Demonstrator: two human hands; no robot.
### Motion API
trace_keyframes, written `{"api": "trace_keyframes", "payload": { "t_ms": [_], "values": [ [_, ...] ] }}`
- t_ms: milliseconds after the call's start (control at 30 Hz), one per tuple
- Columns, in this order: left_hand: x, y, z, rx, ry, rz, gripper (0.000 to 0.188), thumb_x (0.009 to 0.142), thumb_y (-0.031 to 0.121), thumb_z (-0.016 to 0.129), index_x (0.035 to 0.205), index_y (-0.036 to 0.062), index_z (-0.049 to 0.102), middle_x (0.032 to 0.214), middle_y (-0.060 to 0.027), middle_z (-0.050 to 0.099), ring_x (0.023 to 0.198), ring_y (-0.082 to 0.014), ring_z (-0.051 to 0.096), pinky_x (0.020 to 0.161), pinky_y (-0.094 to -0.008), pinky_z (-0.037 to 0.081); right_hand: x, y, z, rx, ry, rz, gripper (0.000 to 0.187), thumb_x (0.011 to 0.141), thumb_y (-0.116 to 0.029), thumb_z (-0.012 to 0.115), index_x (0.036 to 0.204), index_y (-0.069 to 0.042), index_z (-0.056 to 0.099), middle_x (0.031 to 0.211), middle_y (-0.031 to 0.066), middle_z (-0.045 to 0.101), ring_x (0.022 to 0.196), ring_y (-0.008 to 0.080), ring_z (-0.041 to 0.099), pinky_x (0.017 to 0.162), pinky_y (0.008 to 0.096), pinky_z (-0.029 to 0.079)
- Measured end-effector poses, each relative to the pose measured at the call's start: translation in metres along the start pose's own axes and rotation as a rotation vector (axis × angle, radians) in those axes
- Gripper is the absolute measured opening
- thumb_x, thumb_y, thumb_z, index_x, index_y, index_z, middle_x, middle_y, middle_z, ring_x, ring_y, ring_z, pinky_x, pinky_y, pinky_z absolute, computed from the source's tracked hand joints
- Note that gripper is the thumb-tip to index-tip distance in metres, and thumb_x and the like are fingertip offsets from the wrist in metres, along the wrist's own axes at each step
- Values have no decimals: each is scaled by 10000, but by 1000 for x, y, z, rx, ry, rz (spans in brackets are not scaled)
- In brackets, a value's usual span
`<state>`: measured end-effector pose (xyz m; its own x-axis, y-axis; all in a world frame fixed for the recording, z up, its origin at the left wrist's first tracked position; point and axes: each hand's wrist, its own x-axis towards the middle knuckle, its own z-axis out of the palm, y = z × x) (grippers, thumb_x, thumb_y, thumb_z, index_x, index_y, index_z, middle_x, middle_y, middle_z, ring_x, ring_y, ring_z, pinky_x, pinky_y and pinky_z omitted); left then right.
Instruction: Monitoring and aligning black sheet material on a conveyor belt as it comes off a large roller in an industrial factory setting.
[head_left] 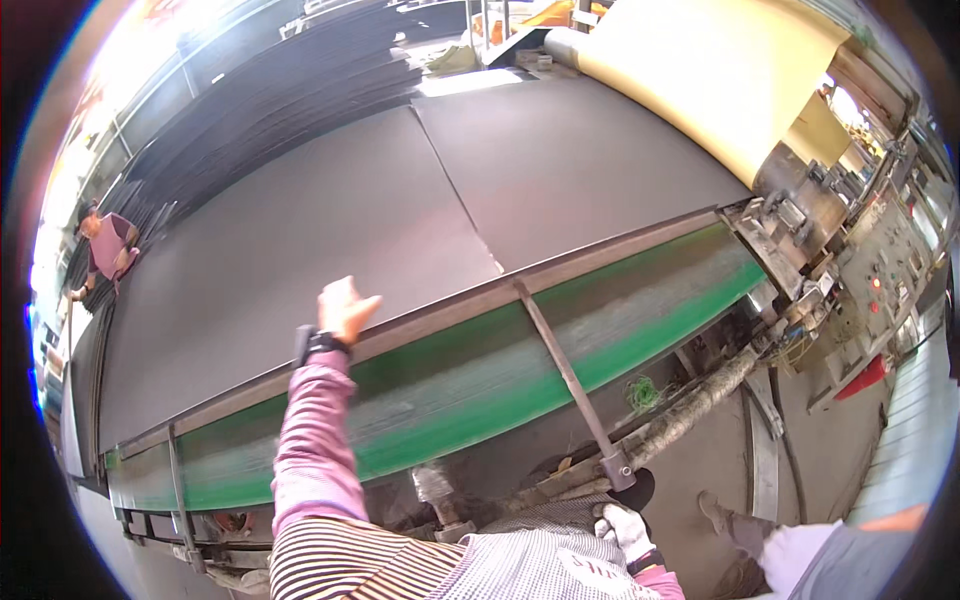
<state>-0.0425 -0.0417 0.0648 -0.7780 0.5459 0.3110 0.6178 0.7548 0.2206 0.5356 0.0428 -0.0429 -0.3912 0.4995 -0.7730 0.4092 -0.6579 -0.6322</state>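
Observation:
A wide dark grey sheet (300,220) lies on the long machine bed in front of me, with another dark sheet (590,160) beside it on the right. A ragged light seam (455,190) runs between them. My left hand (347,308) reaches over the near edge of the left sheet, thumb spread to the right, holding nothing visible. Whether it touches the sheet is unclear. A black band circles that wrist. My right hand (625,530), in a whitish glove, is low by my waist, close to a black rounded part (632,492) under a metal post. Its fingers are partly hidden.
A green belt (430,440) runs beneath the bed's metal rail (610,245). A slanted post (570,375) crosses it. Yellow sheeting (710,70) covers a roller. A control panel (880,270) stands right. A person (110,245) stands far left; another person's leg (790,555) shows lower right.

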Motion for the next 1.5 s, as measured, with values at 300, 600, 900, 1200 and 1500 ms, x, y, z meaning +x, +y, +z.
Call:
{"api": "trace_keyframes", "payload": {
  "t_ms": [300, 600, 900, 1200, 1500],
  "values": [
    [-9, -115, 11, 259, -204, -383, 625, 639, 511, 648, 954, -27, 609, 1018, -195, 580, 1013, -347, 525, 868, -388, 436, 6, -1, -1, 9, -18, 23, 278, 828, -258, 547, 944, -24, 642, 645, 34, 594, 464, 71, 450, 438, 195, 350],
    [4, 13, 22, -67, -300, 67, 474, 718, 460, 600, 792, -7, 628, 877, -230, 586, 887, -358, 558, 777, -417, 452, 4, 5, -8, 96, -33, 36, 251, 850, -231, 532, 942, -26, 642, 651, 28, 593, 500, 65, 470, 452, 190, 361],
    [-27, -211, 32, 323, 106, -169, 477, 917, 381, 422, 710, -10, 600, 714, -207, 602, 717, -346, 600, 653, -424, 478, 3, 12, -6, -12, -99, -60, 317, 892, -288, 499, 1025, -35, 635, 698, 13, 622, 587, 84, 546, 526, 195, 419],
    [-49, -132, 31, -46, 40, -26, 414, 858, 332, 523, 630, -10, 574, 694, -167, 567, 694, -341, 550, 664, -434, 427, 4, 9, -9, -6, -61, -26, 293, 894, -289, 503, 1043, -76, 637, 664, -5, 616, 472, 41, 472, 442, 181, 374],
    [-23, 33, 47, 7, -33, 298, 503, 795, 442, 568, 601, -21, 597, 662, -177, 565, 727, -336, 553, 691, -416, 444, 0, 0, -5, 81, -106, 11, 268, 874, -280, 542, 1017, -78, 645, 677, -21, 582, 544, 43, 478, 469, 179, 361]
  ]
}}
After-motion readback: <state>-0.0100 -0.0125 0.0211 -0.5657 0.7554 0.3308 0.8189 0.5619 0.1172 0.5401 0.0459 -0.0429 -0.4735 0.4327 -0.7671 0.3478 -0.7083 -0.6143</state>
